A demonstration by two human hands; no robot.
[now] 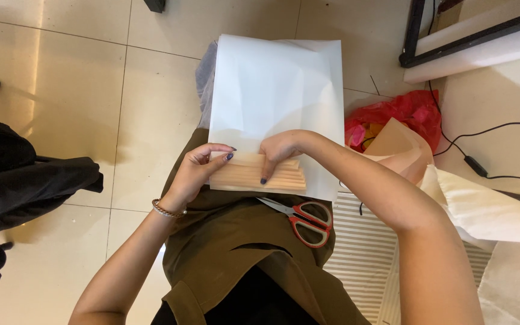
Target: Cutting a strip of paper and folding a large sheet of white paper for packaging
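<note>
A peach sheet of paper folded into narrow accordion pleats (pixel 254 176) lies on a large white sheet (pixel 278 90) spread across my lap. My left hand (pixel 200 165) pinches the left end of the pleated strip between thumb and fingers. My right hand (pixel 278 151) presses down on the top of the pleats, fingers curled over the folds. Red-handled scissors (pixel 308 221) rest on my olive skirt (pixel 236 241) just below the paper, touched by neither hand.
A red plastic bag (pixel 413 111) with peach paper (pixel 401 147) sits at the right. White paper (pixel 489 207) and a striped bag (pixel 362 253) lie at lower right. Black cloth (pixel 19 180) is at the left. A black cable (pixel 482 168) crosses the tile floor (pixel 61 90).
</note>
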